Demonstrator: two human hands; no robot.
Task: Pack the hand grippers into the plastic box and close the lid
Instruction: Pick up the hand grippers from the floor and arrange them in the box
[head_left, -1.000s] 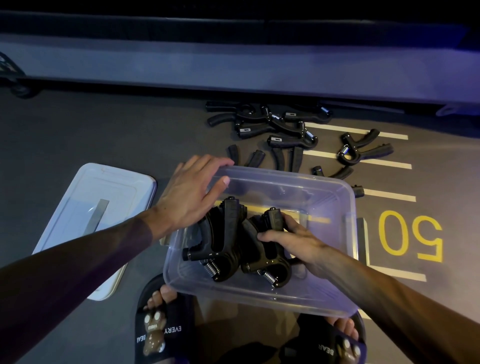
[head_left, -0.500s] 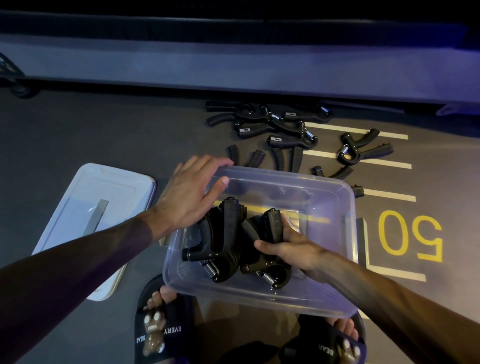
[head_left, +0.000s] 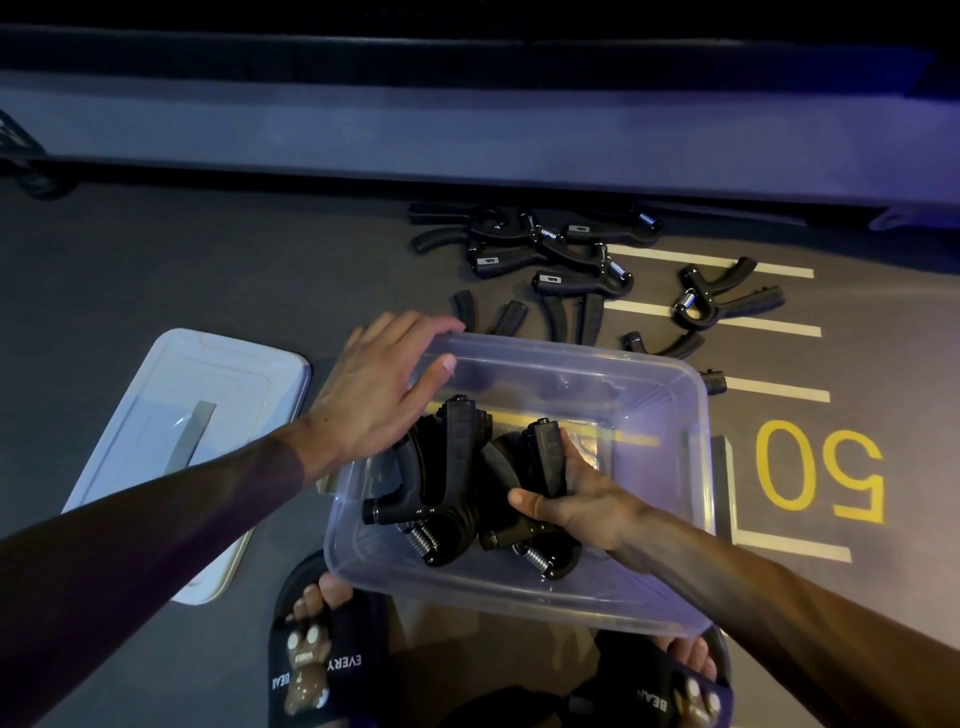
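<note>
Beneath both my hands lies dark floor (head_left: 156, 270) painted with white lines and a yellow 50 (head_left: 821, 470) beyond my right wrist. Between my hands sits the clear plastic box (head_left: 696, 415); my left hand (head_left: 379, 392) lies flat-fingered over its far left corner. Left of that arm lies the lid (head_left: 171, 415), off. Ahead of my fingers, loose hand grippers (head_left: 550, 249) crowd the floor. My right hand (head_left: 576, 493) grips one black gripper (head_left: 545, 457) inside, beside another (head_left: 447, 467).
</note>
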